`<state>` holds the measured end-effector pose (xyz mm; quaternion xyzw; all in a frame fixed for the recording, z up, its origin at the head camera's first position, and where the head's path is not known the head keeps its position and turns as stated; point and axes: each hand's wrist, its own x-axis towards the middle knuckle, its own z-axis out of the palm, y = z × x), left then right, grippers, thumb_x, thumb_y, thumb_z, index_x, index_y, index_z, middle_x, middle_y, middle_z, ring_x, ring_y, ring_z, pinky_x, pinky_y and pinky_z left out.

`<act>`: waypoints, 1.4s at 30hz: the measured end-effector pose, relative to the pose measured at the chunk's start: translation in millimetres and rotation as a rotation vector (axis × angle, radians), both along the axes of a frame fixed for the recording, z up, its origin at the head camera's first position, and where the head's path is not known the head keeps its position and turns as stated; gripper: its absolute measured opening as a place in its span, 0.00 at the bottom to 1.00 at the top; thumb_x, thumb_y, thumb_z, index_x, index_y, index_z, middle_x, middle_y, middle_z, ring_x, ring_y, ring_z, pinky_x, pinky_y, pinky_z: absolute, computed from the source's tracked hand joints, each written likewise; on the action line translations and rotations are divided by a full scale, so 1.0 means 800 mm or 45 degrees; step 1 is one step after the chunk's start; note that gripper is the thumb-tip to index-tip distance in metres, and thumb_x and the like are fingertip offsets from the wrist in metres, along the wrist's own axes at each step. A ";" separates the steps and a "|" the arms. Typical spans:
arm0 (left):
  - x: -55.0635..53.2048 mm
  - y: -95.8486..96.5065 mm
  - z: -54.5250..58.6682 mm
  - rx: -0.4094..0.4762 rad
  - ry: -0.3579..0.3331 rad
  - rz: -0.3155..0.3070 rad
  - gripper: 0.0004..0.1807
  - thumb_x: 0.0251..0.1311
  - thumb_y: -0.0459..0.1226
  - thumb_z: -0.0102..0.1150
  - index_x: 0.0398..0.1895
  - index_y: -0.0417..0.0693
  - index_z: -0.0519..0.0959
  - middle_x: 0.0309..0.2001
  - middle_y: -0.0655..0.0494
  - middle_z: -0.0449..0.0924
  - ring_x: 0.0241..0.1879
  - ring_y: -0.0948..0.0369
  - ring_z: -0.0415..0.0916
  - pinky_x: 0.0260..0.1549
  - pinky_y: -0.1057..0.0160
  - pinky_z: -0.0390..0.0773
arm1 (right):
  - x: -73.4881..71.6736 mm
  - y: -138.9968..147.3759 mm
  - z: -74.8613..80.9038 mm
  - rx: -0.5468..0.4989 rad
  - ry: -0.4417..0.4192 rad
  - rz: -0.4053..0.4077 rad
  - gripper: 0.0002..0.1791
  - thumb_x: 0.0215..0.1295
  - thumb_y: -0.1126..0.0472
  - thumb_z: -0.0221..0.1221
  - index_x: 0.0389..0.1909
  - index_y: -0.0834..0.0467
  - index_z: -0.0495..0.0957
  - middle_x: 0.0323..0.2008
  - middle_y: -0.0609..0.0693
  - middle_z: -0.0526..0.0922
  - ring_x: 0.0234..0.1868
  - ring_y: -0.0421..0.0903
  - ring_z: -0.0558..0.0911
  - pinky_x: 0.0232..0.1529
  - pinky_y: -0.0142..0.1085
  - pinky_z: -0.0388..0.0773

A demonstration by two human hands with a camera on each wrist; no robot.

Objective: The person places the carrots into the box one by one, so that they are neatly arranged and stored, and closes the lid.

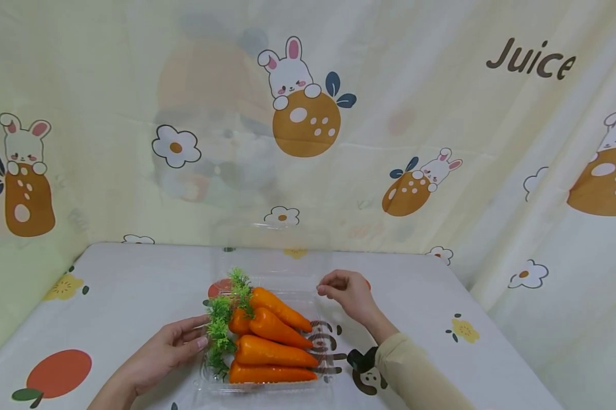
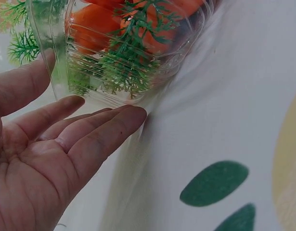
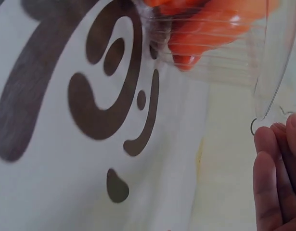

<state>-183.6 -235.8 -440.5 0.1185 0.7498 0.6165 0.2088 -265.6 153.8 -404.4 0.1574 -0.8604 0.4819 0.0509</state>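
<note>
A clear plastic clamshell box (image 1: 267,388) holds several orange carrots (image 1: 279,350) with feathery green tops (image 1: 218,336) pointing left. Its see-through lid (image 1: 272,265) stands raised at the back. My left hand (image 1: 177,344) is at the box's left side, fingers extended and thumb apart; in the left wrist view its fingertips (image 2: 133,114) lie right at the lower corner of the ribbed plastic. At the back right corner, my right hand (image 1: 350,293) has thumb and fingers drawn together close by the plastic edge. I cannot tell whether they pinch it.
A white printed tablecloth (image 1: 134,267) covers the table, with a patterned curtain (image 1: 369,188) hanging behind and at both sides. Near the right sleeve (image 1: 415,370) is a black wrist-worn piece (image 1: 361,360).
</note>
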 end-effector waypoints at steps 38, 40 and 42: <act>0.000 -0.004 0.010 -0.076 -0.050 -0.014 0.40 0.74 0.46 0.56 0.76 0.27 0.56 0.69 0.31 0.71 0.66 0.42 0.76 0.58 0.44 0.81 | 0.012 0.017 -0.020 0.412 0.599 0.215 0.07 0.61 0.71 0.67 0.33 0.55 0.87 0.31 0.46 0.89 0.30 0.39 0.82 0.35 0.38 0.88; -0.002 -0.003 0.013 -0.083 -0.059 -0.016 0.40 0.74 0.47 0.56 0.76 0.27 0.57 0.68 0.31 0.73 0.65 0.42 0.76 0.58 0.45 0.82 | 0.012 0.017 -0.020 0.400 0.627 0.209 0.05 0.61 0.70 0.69 0.32 0.56 0.87 0.28 0.46 0.88 0.28 0.37 0.78 0.33 0.38 0.87; -0.002 -0.003 0.016 -0.078 -0.062 -0.019 0.40 0.74 0.48 0.56 0.76 0.27 0.58 0.69 0.31 0.71 0.66 0.41 0.75 0.58 0.45 0.82 | 0.012 0.018 -0.019 0.395 0.651 0.208 0.02 0.61 0.67 0.70 0.33 0.57 0.87 0.27 0.46 0.87 0.28 0.36 0.78 0.33 0.39 0.87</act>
